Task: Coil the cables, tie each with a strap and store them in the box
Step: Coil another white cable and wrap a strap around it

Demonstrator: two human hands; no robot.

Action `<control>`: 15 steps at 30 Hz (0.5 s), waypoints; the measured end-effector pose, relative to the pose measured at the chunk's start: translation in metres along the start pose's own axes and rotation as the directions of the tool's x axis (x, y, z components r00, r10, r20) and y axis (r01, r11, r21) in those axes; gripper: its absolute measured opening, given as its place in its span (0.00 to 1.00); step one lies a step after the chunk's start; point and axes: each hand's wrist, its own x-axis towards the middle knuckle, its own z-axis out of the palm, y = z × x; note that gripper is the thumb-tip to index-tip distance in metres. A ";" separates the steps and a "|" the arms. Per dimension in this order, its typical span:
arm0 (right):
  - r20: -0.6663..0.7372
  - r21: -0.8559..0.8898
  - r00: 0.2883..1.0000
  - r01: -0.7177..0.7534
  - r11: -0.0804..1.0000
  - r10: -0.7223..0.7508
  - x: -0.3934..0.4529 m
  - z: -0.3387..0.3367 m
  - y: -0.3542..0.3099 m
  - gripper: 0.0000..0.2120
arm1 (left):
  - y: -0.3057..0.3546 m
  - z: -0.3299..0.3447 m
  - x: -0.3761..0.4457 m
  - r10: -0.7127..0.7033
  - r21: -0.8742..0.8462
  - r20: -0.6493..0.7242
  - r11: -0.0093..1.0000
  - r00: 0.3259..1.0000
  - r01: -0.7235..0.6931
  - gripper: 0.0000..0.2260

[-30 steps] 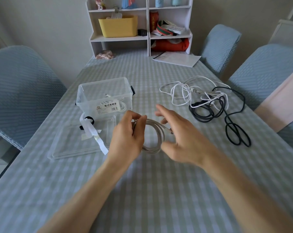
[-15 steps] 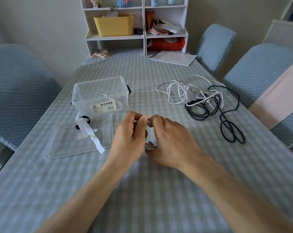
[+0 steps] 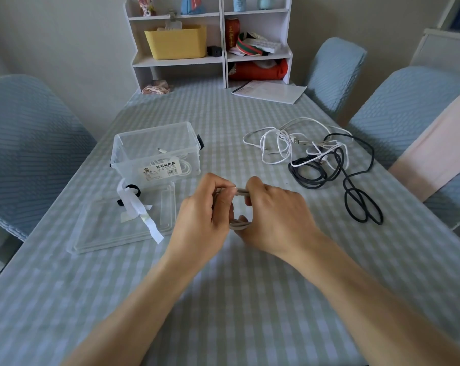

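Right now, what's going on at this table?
A person is tidying cables. Both hands, left and right, grip a small grey cable coil above the table. The clear box already holds one white cable. Straps lie on its lid. A tangle of cables waits at right.

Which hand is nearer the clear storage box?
Left. The left hand grips the coiled grey cable just in front of the clear storage box, beside its lid; the right hand sits farther right.
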 end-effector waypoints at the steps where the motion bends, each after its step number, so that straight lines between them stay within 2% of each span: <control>1: 0.008 -0.004 1.000 -0.010 1.000 0.010 0.000 0.000 0.001 0.14 | 0.000 -0.001 0.000 0.010 0.019 0.011 1.000 1.000 -0.011 0.05; 7: 0.049 -0.012 0.997 -0.050 0.999 0.051 0.000 -0.006 0.003 0.14 | 0.003 -0.006 0.000 0.045 0.037 0.072 0.998 0.996 -0.047 0.05; 13: 0.161 -0.121 0.986 -0.010 0.993 0.029 -0.001 -0.007 0.003 0.10 | -0.002 -0.007 0.000 -0.029 0.073 0.122 0.997 0.992 0.020 0.03; 14: 0.176 -0.133 0.984 -0.011 0.991 0.034 -0.001 -0.007 0.003 0.10 | -0.004 -0.010 0.000 -0.011 0.107 0.148 0.994 0.989 -0.005 0.05; 15: 0.187 -0.131 0.982 -0.014 0.991 0.039 0.000 -0.007 0.003 0.09 | -0.004 -0.013 0.000 0.014 0.145 0.190 0.989 0.982 -0.042 0.12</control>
